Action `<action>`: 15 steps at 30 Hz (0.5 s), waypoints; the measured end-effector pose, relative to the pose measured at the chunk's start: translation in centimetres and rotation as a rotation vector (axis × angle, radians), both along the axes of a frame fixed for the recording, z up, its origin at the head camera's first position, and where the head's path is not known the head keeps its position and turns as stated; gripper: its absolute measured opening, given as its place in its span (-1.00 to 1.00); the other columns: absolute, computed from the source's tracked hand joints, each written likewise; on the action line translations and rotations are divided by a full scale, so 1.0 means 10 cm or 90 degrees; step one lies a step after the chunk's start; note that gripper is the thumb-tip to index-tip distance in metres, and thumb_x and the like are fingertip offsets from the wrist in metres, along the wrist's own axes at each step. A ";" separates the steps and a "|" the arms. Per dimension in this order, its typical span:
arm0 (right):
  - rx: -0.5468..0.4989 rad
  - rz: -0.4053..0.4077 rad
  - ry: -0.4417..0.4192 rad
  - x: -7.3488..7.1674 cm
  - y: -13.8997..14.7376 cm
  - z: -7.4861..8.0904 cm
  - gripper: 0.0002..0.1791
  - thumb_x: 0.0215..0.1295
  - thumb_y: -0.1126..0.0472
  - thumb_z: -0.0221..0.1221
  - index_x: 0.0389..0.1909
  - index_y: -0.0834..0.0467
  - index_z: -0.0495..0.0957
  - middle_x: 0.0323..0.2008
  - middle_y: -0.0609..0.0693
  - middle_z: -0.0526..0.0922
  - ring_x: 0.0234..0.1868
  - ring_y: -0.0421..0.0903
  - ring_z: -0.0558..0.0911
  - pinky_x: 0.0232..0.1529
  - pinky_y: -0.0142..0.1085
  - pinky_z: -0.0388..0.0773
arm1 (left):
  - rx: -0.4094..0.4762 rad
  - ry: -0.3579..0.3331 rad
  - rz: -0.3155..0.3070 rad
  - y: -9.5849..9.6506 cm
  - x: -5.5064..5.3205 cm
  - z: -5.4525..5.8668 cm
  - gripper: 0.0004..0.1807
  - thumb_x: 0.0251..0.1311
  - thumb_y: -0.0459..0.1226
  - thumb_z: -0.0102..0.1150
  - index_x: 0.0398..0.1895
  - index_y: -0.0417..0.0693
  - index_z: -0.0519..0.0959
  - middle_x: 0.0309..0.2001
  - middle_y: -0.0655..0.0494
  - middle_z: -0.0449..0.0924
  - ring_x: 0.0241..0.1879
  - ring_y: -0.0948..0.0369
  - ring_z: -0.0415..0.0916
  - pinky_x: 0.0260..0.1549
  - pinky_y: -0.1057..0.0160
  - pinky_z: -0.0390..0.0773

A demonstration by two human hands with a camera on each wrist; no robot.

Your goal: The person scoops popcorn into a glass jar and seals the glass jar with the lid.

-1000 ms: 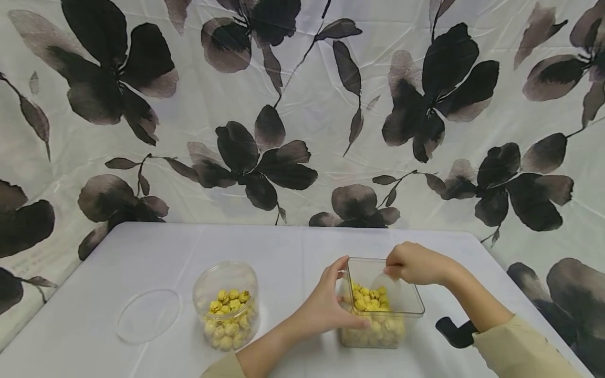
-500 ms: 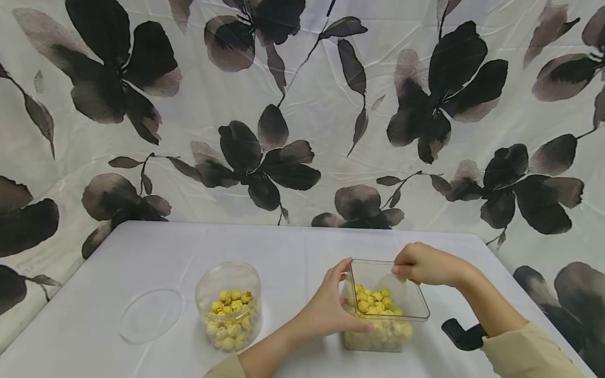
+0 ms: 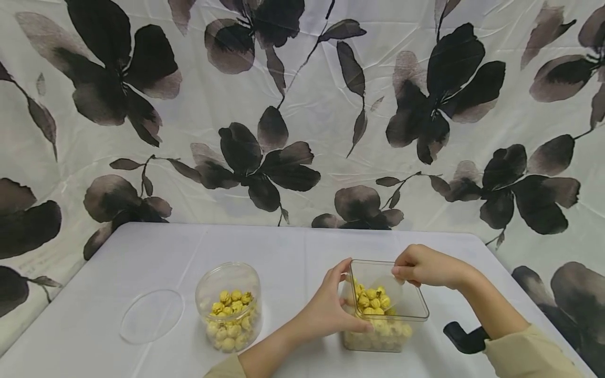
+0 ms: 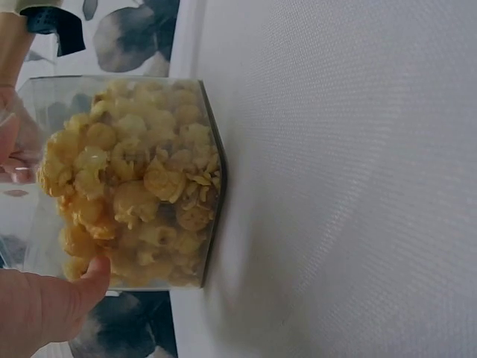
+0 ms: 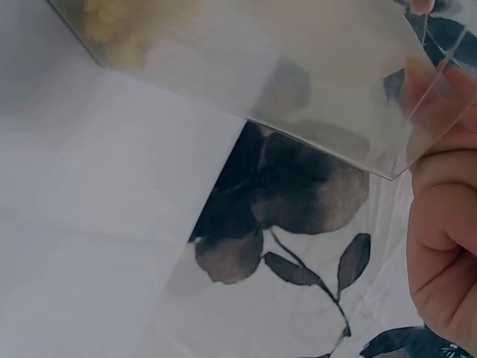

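A clear square container (image 3: 376, 336) of yellow popcorn (image 3: 371, 301) stands right of the table's middle. My left hand (image 3: 326, 310) grips its left side, thumb on the near wall and fingers at the far left rim. My right hand (image 3: 427, 266) is at the right far rim with curled fingers, pinching a pale translucent scoop-like piece (image 3: 393, 292) that reaches inside; its full shape is hard to see. In the left wrist view my left thumb (image 4: 56, 306) presses the wall beside the popcorn (image 4: 141, 171). The right wrist view shows curled right fingers (image 5: 447, 239) near the rim.
A clear round jar (image 3: 228, 278), partly filled with popcorn, stands uncovered to the left. Farther left a clear round lid (image 3: 151, 316) lies flat on the white table (image 3: 283, 257). A floral cloth (image 3: 293, 105) hangs behind. A black strap (image 3: 465, 338) is by the right wrist.
Within the square container the translucent piece has moved down against the popcorn, and the top pieces have shifted. The left hand keeps its grip. The head view has shifted slightly.
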State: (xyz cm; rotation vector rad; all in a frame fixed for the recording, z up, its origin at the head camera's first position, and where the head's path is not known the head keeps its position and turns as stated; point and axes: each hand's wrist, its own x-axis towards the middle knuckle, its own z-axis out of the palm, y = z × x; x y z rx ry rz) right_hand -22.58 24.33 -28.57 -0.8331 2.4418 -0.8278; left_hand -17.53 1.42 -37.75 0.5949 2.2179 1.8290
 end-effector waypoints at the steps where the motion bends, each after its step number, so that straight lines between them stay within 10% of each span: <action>1: -0.001 -0.002 -0.003 0.00 0.01 -0.01 -0.66 0.35 0.30 0.03 -0.66 0.25 0.48 -0.77 -0.16 0.26 -0.74 -0.29 0.13 -0.68 -0.43 0.11 | 0.000 -0.001 0.001 0.00 0.00 0.00 0.22 -0.32 -0.21 0.57 0.43 0.19 -0.05 0.34 0.13 0.01 0.32 0.12 0.02 0.06 0.17 0.40; 15: -0.034 0.002 -0.036 0.01 0.11 0.00 -0.66 0.36 0.31 0.00 -0.64 0.31 0.46 -0.73 -0.14 0.26 -0.71 -0.29 0.21 -0.69 -0.43 0.12 | -0.001 -0.001 0.003 0.01 0.01 -0.02 0.22 -0.31 -0.19 0.57 0.43 0.19 -0.05 0.35 0.14 -0.01 0.32 0.12 0.02 0.06 0.18 0.40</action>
